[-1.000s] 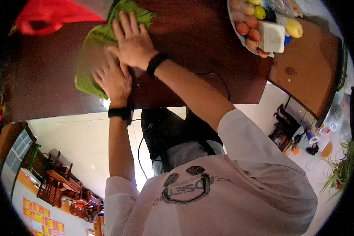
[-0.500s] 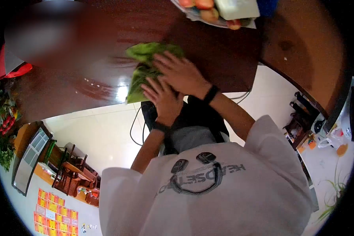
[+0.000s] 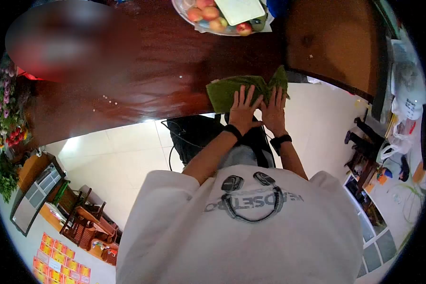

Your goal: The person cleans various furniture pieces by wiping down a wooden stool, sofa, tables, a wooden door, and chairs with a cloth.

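Note:
A green cloth (image 3: pixel 234 90) lies crumpled on the dark, glossy wooden table (image 3: pixel 142 94), over its right front corner. My left hand (image 3: pixel 244 113) rests flat on the cloth, fingers stretched out and apart. Close beside it, my right hand (image 3: pixel 274 111) presses on the cloth's right part, fingers extended. One corner of the cloth sticks up beyond the right fingertips. A dark band circles each wrist. Several small white crumbs (image 3: pixel 110 100) are scattered on the tabletop to the left.
At the back of the table stands a plate (image 3: pixel 222 32) of peaches (image 3: pixel 209 13) with a pale rectangular box (image 3: pixel 241 9) on it. A brown wooden panel (image 3: pixel 336 47) borders the table at right. Flowers (image 3: pixel 7 109) stand at far left. A blurred patch hides the upper left.
Both hands and the green cloth have moved right to the table's corner. My hands now lie side by side, where the right was farther forward. The view has shifted, showing more of the plate.

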A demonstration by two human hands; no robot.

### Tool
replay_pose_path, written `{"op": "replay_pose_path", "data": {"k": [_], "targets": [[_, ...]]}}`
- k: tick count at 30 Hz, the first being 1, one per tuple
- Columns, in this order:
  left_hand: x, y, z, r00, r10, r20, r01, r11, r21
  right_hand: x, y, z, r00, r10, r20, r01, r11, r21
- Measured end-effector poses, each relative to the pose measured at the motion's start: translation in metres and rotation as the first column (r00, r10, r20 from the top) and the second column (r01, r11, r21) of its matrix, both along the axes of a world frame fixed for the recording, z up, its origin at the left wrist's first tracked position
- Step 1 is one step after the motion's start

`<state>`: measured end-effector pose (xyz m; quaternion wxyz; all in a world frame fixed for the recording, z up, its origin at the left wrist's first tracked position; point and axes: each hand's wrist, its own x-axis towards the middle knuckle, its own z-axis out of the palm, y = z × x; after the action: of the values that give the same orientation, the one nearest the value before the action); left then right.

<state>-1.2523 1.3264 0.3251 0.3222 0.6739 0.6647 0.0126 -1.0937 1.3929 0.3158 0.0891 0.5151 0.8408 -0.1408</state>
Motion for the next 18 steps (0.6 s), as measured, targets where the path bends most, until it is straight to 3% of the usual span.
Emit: {"op": "replay_pose_path", "data": {"k": [1, 3, 5, 7, 9, 11, 13, 14, 18], "targets": [[-0.005, -0.003, -0.004, 1.000, 0.009, -0.004, -0.009, 1.000, 0.009, 0.001, -0.003, 0.002, 0.997, -0.064, -0.049, 0.061, 0.996, -0.069], [-0.022, -0.009, -0.020, 0.994, -0.014, 0.111, -0.009, 0.979, 0.202, -0.013, -0.005, -0.007, 0.987, -0.124, -0.101, 0.110, 0.985, -0.134], [-0.052, -0.004, -0.007, 0.996, -0.078, 0.029, 0.073, 0.986, 0.152, -0.022, 0.001, -0.019, 0.972, -0.208, 0.112, 0.222, 0.967, -0.127], [-0.098, -0.012, -0.014, 0.994, 0.104, 0.023, -0.107, 0.969, 0.221, -0.070, 0.004, -0.019, 0.964, -0.229, 0.133, 0.249, 0.955, -0.159], [-0.152, -0.026, -0.012, 0.977, 0.211, -0.041, -0.194, 0.947, 0.255, -0.133, 0.009, -0.023, 0.971, -0.003, 0.241, 0.036, 0.990, -0.133], [-0.204, -0.048, -0.020, 0.918, 0.368, -0.149, -0.305, 0.894, 0.328, -0.216, 0.001, -0.018, 0.988, 0.006, 0.152, 0.020, 0.986, -0.164], [-0.252, -0.075, -0.029, 0.837, 0.509, -0.201, -0.414, 0.829, 0.377, -0.290, -0.015, -0.010, 0.996, 0.081, 0.023, -0.075, 0.976, -0.205], [-0.276, -0.091, -0.030, 0.788, 0.582, -0.202, -0.479, 0.785, 0.392, -0.320, -0.026, -0.020, 0.986, 0.164, -0.028, -0.166, 0.976, -0.144], [-0.331, -0.146, -0.032, 0.684, 0.695, -0.221, -0.601, 0.709, 0.369, -0.405, -0.077, -0.020, 0.922, 0.323, -0.214, -0.346, 0.935, -0.077]]}}
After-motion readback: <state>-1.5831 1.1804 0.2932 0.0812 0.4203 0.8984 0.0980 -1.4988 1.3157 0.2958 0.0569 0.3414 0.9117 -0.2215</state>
